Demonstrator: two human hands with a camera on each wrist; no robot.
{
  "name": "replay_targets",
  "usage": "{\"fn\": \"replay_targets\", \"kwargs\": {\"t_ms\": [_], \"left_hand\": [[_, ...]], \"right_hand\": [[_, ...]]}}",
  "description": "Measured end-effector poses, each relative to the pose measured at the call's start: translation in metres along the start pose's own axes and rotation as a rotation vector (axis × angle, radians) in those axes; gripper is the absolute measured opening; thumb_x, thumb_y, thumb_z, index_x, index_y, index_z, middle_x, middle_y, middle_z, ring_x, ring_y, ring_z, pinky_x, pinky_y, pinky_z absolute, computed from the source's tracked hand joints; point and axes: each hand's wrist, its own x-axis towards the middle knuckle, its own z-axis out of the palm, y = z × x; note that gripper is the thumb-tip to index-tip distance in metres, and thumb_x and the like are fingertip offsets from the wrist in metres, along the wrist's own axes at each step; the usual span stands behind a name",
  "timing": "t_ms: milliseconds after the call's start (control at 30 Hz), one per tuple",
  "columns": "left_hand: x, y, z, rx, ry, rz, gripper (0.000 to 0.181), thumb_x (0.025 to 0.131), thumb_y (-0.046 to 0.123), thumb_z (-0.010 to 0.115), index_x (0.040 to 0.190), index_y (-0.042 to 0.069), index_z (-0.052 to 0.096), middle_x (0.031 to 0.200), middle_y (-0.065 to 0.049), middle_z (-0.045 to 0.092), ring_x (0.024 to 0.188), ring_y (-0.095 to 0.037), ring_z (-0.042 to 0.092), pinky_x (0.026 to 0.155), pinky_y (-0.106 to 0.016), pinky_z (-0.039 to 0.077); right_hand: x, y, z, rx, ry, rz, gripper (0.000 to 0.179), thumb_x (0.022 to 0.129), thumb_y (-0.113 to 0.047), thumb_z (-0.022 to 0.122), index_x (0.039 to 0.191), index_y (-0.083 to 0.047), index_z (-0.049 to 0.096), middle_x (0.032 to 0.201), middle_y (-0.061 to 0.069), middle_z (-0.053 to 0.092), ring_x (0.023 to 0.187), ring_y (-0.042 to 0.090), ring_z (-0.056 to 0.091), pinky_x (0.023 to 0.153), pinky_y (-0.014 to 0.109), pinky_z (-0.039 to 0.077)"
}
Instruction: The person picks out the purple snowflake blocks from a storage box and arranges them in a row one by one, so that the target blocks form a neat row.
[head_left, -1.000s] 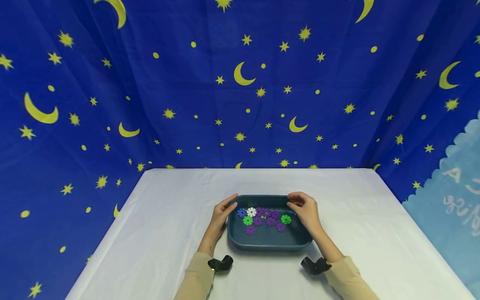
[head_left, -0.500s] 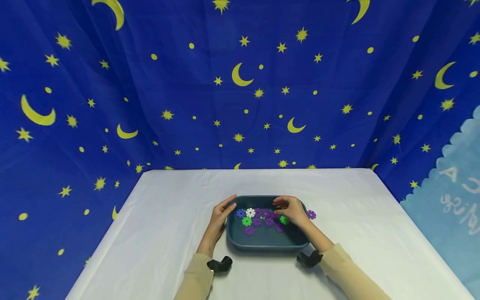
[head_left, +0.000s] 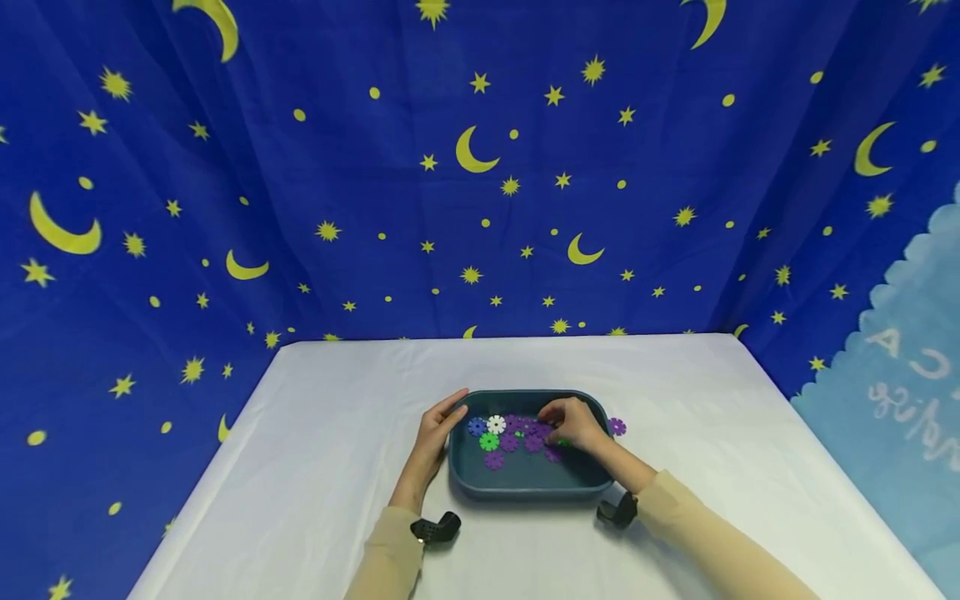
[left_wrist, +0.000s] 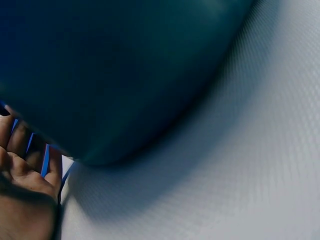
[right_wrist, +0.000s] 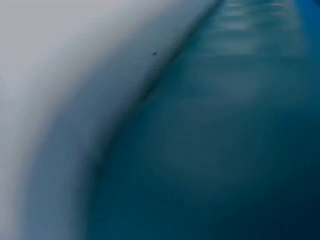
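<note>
And here, well beyond the tray, spreads the blue curtain [head_left: 360,192] with its yellow moons and stars; the white-covered bench [head_left: 337,408] runs out beneath the tray on every side.

Centre of attention, the dark teal tray [head_left: 532,479] itself, sitting flat! It looks stiff, likely plastic, light enough and smooth; the rim at either end would be the place to take hold.

The left hand [head_left: 435,429] is at the tray's left end, fingers fairly straight and touching the far-left corner, no clench to be seen. The right hand [head_left: 576,423] is in over the tray's right half, fingers bent down among the discs; whether they pinch one, I can't tell.

Now the little notched discs: purple discs [head_left: 493,461] cluster around the tray's middle, with a blue disc [head_left: 477,427], a white disc [head_left: 496,424] and a green disc [head_left: 489,442] towards its left. One stray purple disc [head_left: 617,427] shows just right of the tray. Thin, light, probably slick: best pinched by the edges.
</note>
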Motion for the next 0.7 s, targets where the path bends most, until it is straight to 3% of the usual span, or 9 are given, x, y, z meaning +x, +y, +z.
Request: {"fn": "replay_targets", "kwargs": {"t_ms": [367, 700], "left_hand": [[-0.0002, 0.0012, -0.0006, 0.011, 0.015, 0.026, 0.044, 0.093, 0.017, 0.061, 0.133, -0.001, 0.053, 0.125, -0.002, 0.064, 0.104, 0.002, 0.057, 0.094, -0.015, 0.043], [0.0003, 0.0006, -0.0002, 0.025, 0.009, 0.015, 0.044, 0.093, 0.015, 0.06, 0.134, 0.0, 0.053, 0.13, -0.009, 0.06, 0.106, 0.002, 0.055, 0.096, -0.016, 0.041]], "right_hand": [[0.0008, -0.0025, 0.0059, -0.083, 0.024, -0.036, 0.031, 0.06, 0.013, 0.078, 0.089, 0.006, 0.07, 0.087, 0.019, 0.072, 0.08, 0.028, 0.068, 0.07, 0.034, 0.057], [0.0003, -0.0027, 0.0079, -0.131, 0.016, -0.054, 0.028, 0.065, 0.002, 0.081, 0.091, 0.004, 0.069, 0.086, 0.015, 0.072, 0.079, 0.024, 0.068, 0.07, 0.03, 0.056]]}}
